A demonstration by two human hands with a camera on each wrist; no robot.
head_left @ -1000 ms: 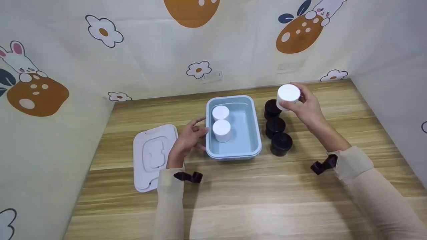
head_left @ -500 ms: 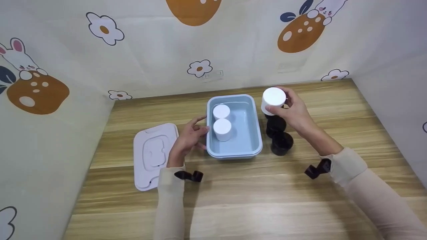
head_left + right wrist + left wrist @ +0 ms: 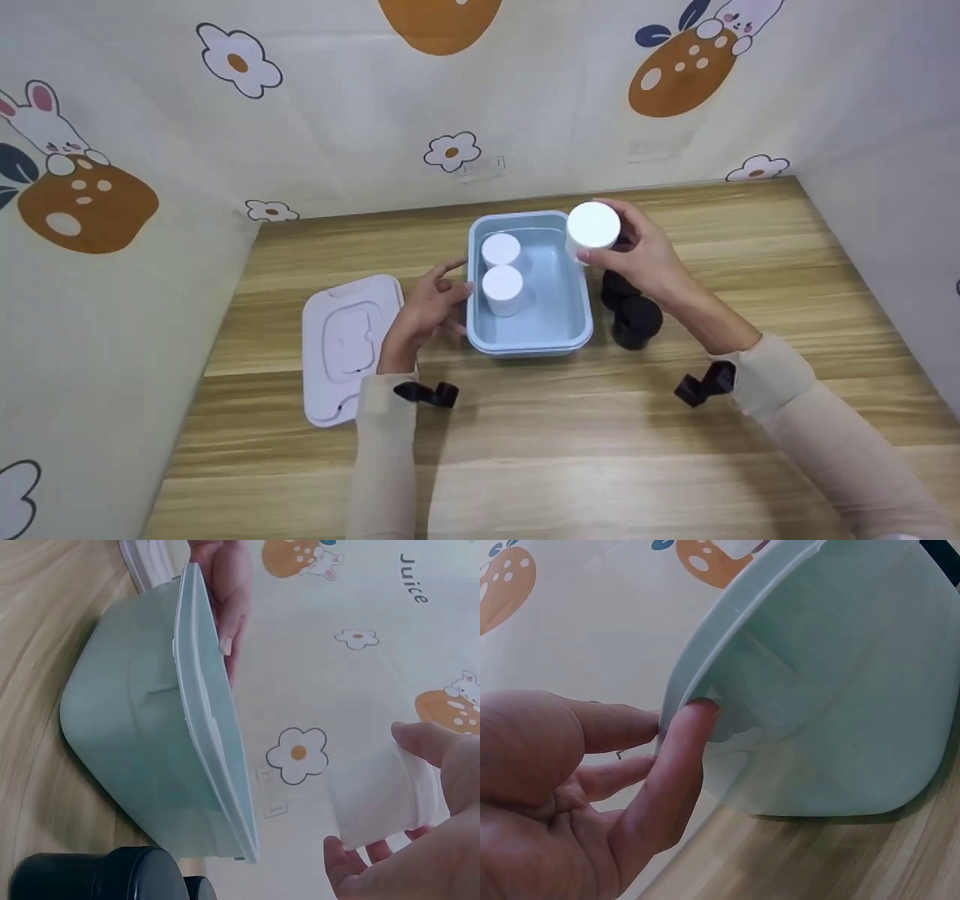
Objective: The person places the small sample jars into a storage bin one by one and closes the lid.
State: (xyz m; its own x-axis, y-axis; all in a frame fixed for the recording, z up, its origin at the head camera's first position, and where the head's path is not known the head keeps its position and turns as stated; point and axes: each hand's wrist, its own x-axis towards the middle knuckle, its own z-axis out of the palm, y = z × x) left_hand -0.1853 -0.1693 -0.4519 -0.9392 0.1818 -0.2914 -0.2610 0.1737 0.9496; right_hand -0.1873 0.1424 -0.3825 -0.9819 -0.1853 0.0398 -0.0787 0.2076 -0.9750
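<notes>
Now the right hand (image 3: 646, 261) holds a smooth, white, plastic-looking cylindrical jar (image 3: 592, 223) by its sides, over the upper right corner of a pale-blue rectangular plastic tub (image 3: 525, 347), just right of frame centre; the left hand (image 3: 429, 311) pinches the tub's left rim. The jar looks light, stiff, possibly slippery: a sidewall grip should suit.

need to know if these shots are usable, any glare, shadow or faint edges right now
Head view: glare on the near table, the top of the held white jar nearly featureless, black jars dark with little detail; left wrist view: muted light, a shadow beneath the tub; right wrist view: the white jar's edges fade into the pale wall.
</notes>
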